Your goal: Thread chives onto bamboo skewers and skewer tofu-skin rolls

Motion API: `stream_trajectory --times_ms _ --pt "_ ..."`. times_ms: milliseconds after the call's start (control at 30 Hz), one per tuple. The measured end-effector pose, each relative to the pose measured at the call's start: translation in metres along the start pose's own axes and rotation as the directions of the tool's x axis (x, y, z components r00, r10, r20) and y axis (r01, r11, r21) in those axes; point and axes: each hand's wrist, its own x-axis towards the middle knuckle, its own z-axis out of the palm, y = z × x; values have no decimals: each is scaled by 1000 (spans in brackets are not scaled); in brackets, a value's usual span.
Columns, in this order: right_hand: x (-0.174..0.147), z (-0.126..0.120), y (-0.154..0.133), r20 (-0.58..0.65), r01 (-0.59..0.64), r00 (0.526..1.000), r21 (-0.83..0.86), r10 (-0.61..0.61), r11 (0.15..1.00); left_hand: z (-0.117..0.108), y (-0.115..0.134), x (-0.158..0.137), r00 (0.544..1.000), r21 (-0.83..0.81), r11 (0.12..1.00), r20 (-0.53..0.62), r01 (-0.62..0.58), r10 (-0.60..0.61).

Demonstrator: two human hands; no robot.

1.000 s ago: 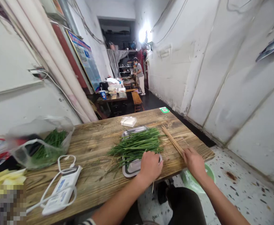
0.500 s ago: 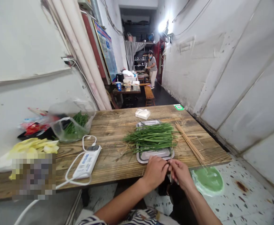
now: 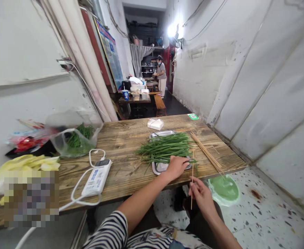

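Observation:
A pile of long green garlic chives (image 3: 164,147) lies across a metal tray (image 3: 157,169), with leaf tips past its left side. My left hand (image 3: 177,167) is at the near right of the pile, its fingers closed on chive ends; exactly how many strands it grips is hidden. Below the table's front edge, my right hand (image 3: 200,193) pinches a thin bamboo skewer (image 3: 193,169), which stands nearly upright. To the right of the tray, a bundle of bamboo skewers (image 3: 206,152) lies slantwise on the wooden table (image 3: 123,138).
A white power bank (image 3: 97,178) with a looped cable lies at left. Beyond it are a plastic bag of greens (image 3: 80,140) and yellow leaves (image 3: 29,162). A white packet (image 3: 155,124) sits behind the tray. A green basin (image 3: 224,190) stands on the floor; a person (image 3: 161,76) stands far back.
My left hand has left my right hand and moved forward to the chives. The right hand has lowered slightly, and its skewer now shows clearly. The view has shifted a little.

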Motion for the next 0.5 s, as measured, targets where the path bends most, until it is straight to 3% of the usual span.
stream_trajectory --times_ms 133,333,500 --pt "6 -4 5 8 -5 1000 57 4 998 1 -3 -3 1000 -2 1000 -5 14 -14" --pt "27 -7 -2 -65 -73 993 319 99 945 -4 -12 -16 999 46 999 50 -22 20" --pt "27 -18 -6 -67 -135 985 297 161 945 -14 -18 -34 999 156 988 33 9 -14"
